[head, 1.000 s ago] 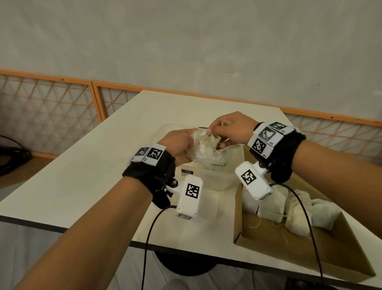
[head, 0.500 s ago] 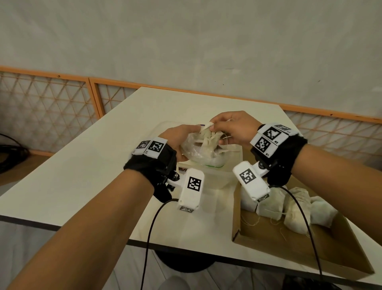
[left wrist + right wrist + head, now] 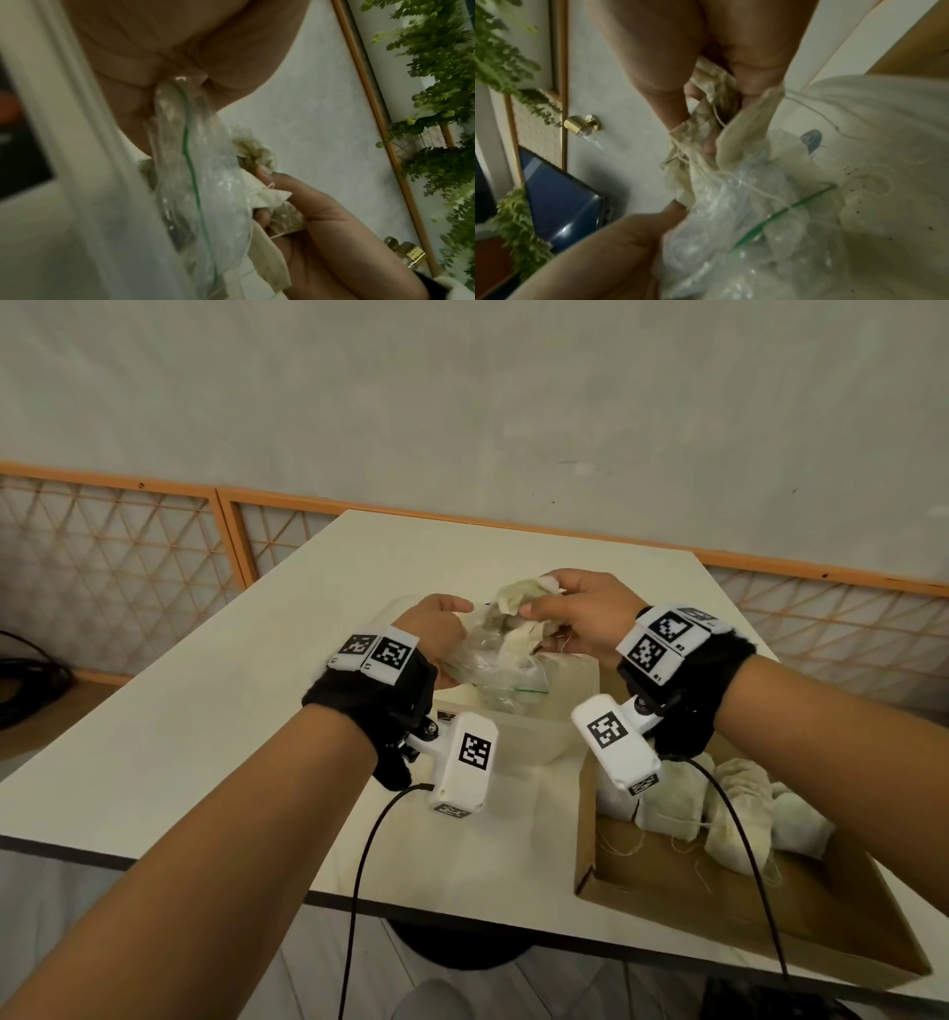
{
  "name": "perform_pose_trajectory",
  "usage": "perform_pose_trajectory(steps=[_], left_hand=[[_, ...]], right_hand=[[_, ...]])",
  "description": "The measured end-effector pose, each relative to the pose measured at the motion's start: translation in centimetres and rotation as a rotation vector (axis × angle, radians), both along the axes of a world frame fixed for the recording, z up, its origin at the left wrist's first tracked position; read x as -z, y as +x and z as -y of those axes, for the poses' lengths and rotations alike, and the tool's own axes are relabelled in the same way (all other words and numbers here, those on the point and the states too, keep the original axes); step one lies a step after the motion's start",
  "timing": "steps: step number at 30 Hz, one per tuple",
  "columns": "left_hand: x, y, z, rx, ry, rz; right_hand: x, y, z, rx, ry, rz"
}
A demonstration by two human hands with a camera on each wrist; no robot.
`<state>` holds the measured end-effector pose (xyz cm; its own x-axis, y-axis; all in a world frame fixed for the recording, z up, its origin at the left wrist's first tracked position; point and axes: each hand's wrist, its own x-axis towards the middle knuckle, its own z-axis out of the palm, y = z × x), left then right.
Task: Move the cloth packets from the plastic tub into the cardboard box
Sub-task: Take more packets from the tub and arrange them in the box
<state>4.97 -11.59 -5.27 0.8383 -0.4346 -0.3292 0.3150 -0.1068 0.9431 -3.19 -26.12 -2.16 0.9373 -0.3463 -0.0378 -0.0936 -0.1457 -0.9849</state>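
Observation:
Above the translucent plastic tub (image 3: 534, 737) my left hand (image 3: 441, 634) grips a clear plastic bag (image 3: 493, 665) with a green zip line. My right hand (image 3: 575, 618) pinches cream cloth packets (image 3: 518, 608) that stick half out of the bag's mouth. In the left wrist view the plastic bag (image 3: 197, 182) hangs from my curled left fingers, and the right hand's fingers (image 3: 282, 186) clutch the cloth packets (image 3: 272, 199). The right wrist view shows the cloth packets (image 3: 706, 130) bunched with their strings in my right hand, above the plastic bag (image 3: 744, 223). Several more cloth packets (image 3: 734, 809) lie in the cardboard box (image 3: 770, 927) at the right.
The tub and box stand on a white table (image 3: 205, 711), the box at its front right corner. Cables run from both wrist cameras over the near edge. An orange-framed lattice rail (image 3: 128, 546) and a grey wall stand behind.
My right hand has lifted the cloth packets further up out of the bag. Both hands have risen slightly above the tub.

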Motion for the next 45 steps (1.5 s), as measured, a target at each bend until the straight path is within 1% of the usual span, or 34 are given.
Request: perform_pose_trajectory(steps=[3, 7, 10, 12, 14, 17, 18, 19, 20, 21, 23, 24, 26, 28, 31, 33, 34, 35, 37, 38, 39, 40, 41, 43, 44, 45], left_hand=[[-0.2, -0.2, -0.2, 0.083, 0.057, -0.018], [-0.6, -0.7, -0.5, 0.089, 0.240, 0.025], [-0.8, -0.7, -0.6, 0.158, 0.371, 0.168], [-1.0, -0.5, -0.8, 0.158, 0.427, 0.269], [-1.2, -0.4, -1.0, 0.075, 0.418, 0.318], [-1.5, -0.2, -1.4, -0.135, 0.340, 0.364], [-1.6, -0.3, -1.6, -0.180, 0.320, 0.385], [-1.7, -0.4, -1.7, -0.189, 0.318, 0.415], [-1.7, -0.6, -1.9, -0.154, 0.331, 0.448], [-1.7, -0.8, -2.1, -0.081, 0.357, 0.476], [-1.7, -1.1, -2.5, 0.105, 0.473, 0.517], [-1.7, -1.2, -2.7, 0.171, 0.536, 0.533], [-1.7, -1.2, -3.0, 0.237, 0.646, 0.550], [-1.8, -1.0, -3.4, 0.263, 0.733, 0.560], [-2.0, -0.5, -4.0, 0.327, 0.797, 0.550], [-2.2, -0.3, -4.3, 0.334, 0.740, 0.539], [-2.2, -0.2, -4.4, 0.315, 0.689, 0.537], [-2.2, 0.0, -4.4, 0.261, 0.636, 0.548], [-2.4, 0.6, -4.3, 0.050, 0.514, 0.614], [-2.5, 0.8, -4.3, -0.072, 0.413, 0.628], [-2.8, 0.9, -4.2, -0.172, 0.277, 0.597], [-3.2, 0.8, -4.1, -0.221, 0.130, 0.503], [-3.7, 0.6, -4.0, -0.215, -0.004, 0.359], [-4.5, 0.0, -3.7, -0.069, -0.218, 0.029], [-4.6, -0.2, -3.7, 0.038, -0.295, -0.103], [-4.5, -0.4, -3.5, 0.136, -0.343, -0.182]], right_hand=[[-0.4, 0.2, 0.5, 0.006, 0.081, 0.051], [-1.0, 0.7, 0.4, -0.029, 0.131, 0.060], [-1.0, 1.3, -0.1, -0.061, 0.082, 0.027], [-1.1, 1.7, -0.5, -0.048, 0.046, 0.029], [-1.4, 2.0, -0.7, -0.028, 0.044, 0.044], [-1.8, 2.3, -0.9, -0.031, 0.017, 0.021], [-1.7, 2.4, -1.0, -0.042, -0.016, -0.002], [-1.5, 2.5, -1.1, -0.058, -0.052, -0.026], [-1.3, 2.6, -1.3, -0.078, -0.082, -0.052], [-1.1, 2.8, -1.5, -0.092, -0.098, -0.075], [-0.8, 3.2, -1.9, -0.072, -0.087, -0.098], [-0.8, 3.4, -2.0, -0.047, -0.071, -0.087], [-1.2, 3.8, -2.0, -0.008, -0.049, -0.041], [-1.8, 4.0, -2.1, 0.006, -0.031, 0.007], [-3.0, 4.0, -2.2, 0.019, 0.042, 0.059], [-3.5, 3.8, -2.1, -0.008, 0.072, 0.059], [-3.7, 3.7, -2.1, -0.038, 0.072, 0.045], [-3.8, 3.6, -2.0, -0.071, 0.058, 0.025], [-3.9, 3.4, -2.0, -0.129, -0.002, -0.023], [-3.9, 3.3, -2.1, -0.157, -0.035, -0.044], [-3.9, 3.3, -2.3, -0.184, -0.065, -0.063], [-3.9, 3.3, -2.5, -0.209, -0.087, -0.079], [-4.0, 3.3, -2.7, -0.232, -0.101, -0.091], [-4.3, 3.6, -3.5, -0.281, -0.122, -0.125], [-4.4, 3.8, -4.1, -0.304, -0.141, -0.149], [-4.5, 4.0, -4.8, -0.328, -0.170, -0.177]])
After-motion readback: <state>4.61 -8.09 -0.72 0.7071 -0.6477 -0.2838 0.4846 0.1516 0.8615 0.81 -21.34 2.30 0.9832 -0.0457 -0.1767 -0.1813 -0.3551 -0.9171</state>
